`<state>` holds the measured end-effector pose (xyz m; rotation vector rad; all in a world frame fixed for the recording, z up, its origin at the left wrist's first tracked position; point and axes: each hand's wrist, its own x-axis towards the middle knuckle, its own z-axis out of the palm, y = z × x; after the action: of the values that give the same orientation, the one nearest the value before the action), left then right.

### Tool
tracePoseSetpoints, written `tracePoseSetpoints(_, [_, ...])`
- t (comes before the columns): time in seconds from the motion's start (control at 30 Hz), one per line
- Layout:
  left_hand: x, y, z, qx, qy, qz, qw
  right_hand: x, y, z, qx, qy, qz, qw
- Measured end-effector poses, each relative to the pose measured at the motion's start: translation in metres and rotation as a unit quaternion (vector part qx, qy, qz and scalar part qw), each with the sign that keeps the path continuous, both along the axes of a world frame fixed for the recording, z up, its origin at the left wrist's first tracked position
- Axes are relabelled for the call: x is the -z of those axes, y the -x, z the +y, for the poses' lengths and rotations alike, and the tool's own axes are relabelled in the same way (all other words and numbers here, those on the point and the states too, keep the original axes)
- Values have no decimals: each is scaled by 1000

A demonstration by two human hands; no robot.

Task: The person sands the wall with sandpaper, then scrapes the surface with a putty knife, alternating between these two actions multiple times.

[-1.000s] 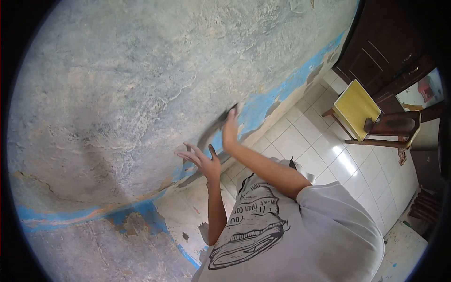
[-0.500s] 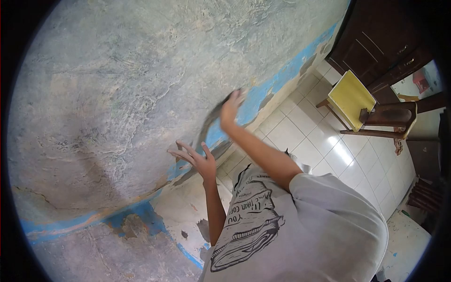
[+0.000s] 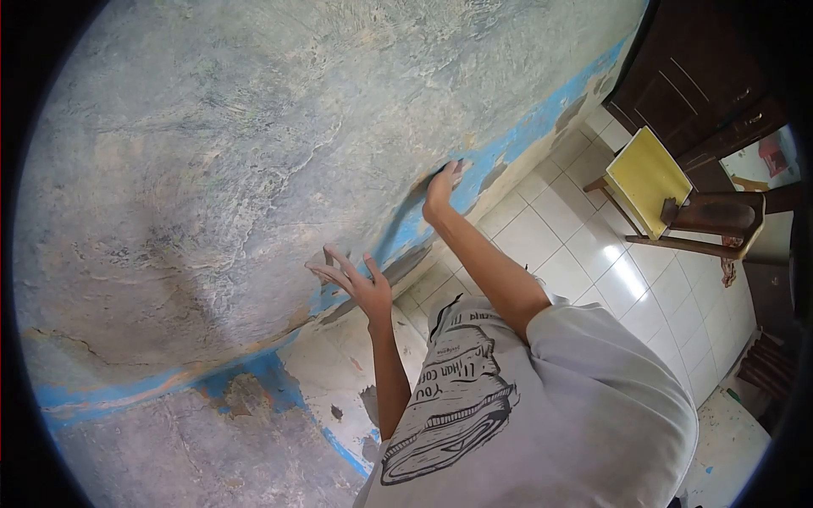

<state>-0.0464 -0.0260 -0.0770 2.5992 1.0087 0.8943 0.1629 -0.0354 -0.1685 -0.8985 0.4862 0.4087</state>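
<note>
Head view looks down over the person's white printed T-shirt [image 3: 525, 398], which fills the lower right and hides the floor beneath it. Just beyond it the left hand [image 3: 360, 284] rests flat on the wall [image 3: 212, 152], fingers spread apart and holding nothing, at the edge of the blue paint band [image 3: 254, 377]. Farther along, the right hand [image 3: 442, 188] presses against the same wall where the blue band continues; something dark shows at its fingertips, but whether the fingers are closed on it I cannot tell. The wall surface is scraped grey plaster with patches of peeled paint. Past the arms lies white tiled floor [image 3: 576, 245], then a wooden chair [image 3: 703, 224] with a yellow board [image 3: 648, 182] leaning on it, and a dark wooden cabinet [image 3: 694, 76] behind.
</note>
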Motion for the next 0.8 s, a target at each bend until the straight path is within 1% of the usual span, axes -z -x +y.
tracePoseSetpoints(0.03, [2, 0, 2, 1, -3, 5, 1000, 17, 2, 5, -8, -25, -9, 1000])
tracePoseSetpoints(0.07, [3, -4, 0, 5, 10, -14, 1000, 14, 3, 4, -10, -17, -8, 1000])
tracePoseSetpoints(0.13, [5, -13, -2, 14, 39, -50, 998, -11, 15, 5, -15, -2, -6, 1000])
tracePoseSetpoints(0.17, [4, -15, -1, 11, 30, -37, 999, -26, 22, 8, -17, 4, -5, 1000])
tracePoseSetpoints(0.23, [-1, -15, -2, 2, 13, -11, 1000, -40, 34, 11, -24, 17, -2, 1000])
tracePoseSetpoints(0.27, [-4, -10, -3, 7, 22, -4, 1000, -34, 37, 9, -22, -3, 9, 1000])
tracePoseSetpoints(0.37, [-15, -9, -6, 19, 39, -1, 999, 34, 14, 5, -17, -67, 27, 997])
tracePoseSetpoints(0.4, [-16, -8, -6, 24, 40, 1, 999, 39, 9, 0, -13, -88, 36, 995])
tracePoseSetpoints(0.47, [-15, -11, -5, 24, 34, 6, 999, 41, 24, 7, -36, -44, 1, 998])
tracePoseSetpoints(0.5, [-11, -14, -5, 16, 29, 7, 999, 4, 55, 11, -66, 23, -43, 997])
tracePoseSetpoints(0.57, [-8, -20, -6, 17, 26, 2, 1000, -41, 59, 7, -71, 82, -71, 992])
tracePoseSetpoints(0.63, [-7, -19, -5, 27, 32, -6, 999, -56, 34, 0, -28, 67, -39, 997])
tracePoseSetpoints(0.73, [-11, -14, -5, 33, 62, 9, 997, 91, -24, 14, -5, -9, 15, 1000])
tracePoseSetpoints(0.8, [-2, -16, -1, 39, 52, -1, 998, 72, -2, 7, -8, -2, -13, 1000])
